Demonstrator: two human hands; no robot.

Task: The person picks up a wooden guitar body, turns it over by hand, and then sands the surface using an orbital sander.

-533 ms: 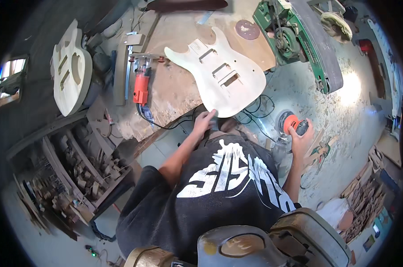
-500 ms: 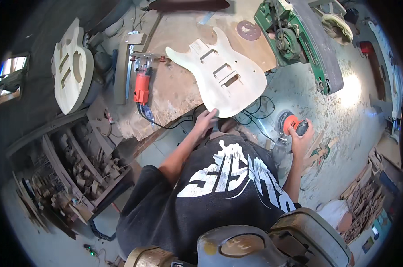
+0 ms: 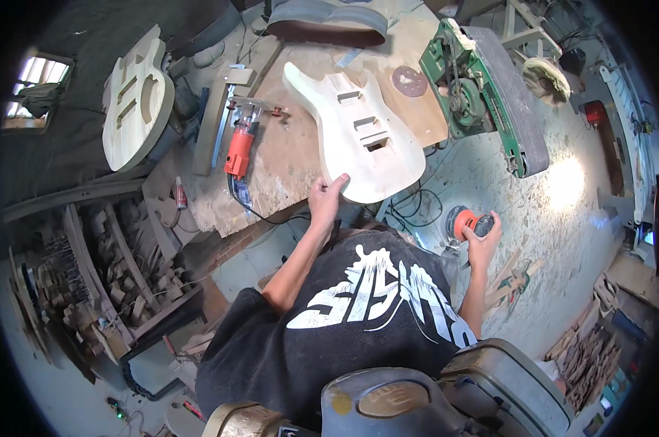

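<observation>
A pale wooden electric guitar body (image 3: 399, 153) with rectangular pickup cutouts lies face up across the front of the workbench, its lower end reaching past the near edge. My left hand (image 3: 325, 200) grips its lower left rim, the thumb on top and the other fingers hidden beneath. Out to the right, apart from the guitar body, my right hand (image 3: 484, 242) is wrapped round an orange and black orbital sander (image 3: 461, 221). The sander is held tilted, its round pad turned to the left.
An orange router (image 3: 238, 153) lies on the workbench (image 3: 286, 160) left of the guitar body. A sanding disc (image 3: 409, 81) lies behind it, beside a green belt sander (image 3: 464, 102). Another guitar body (image 3: 136, 109) stands far left. Black cables (image 3: 417, 207) loop below the bench edge.
The guitar body has turned a little clockwise, with my left hand now at its lower left rim. My right hand keeps hold of the sander. The whole view has shifted slightly.
</observation>
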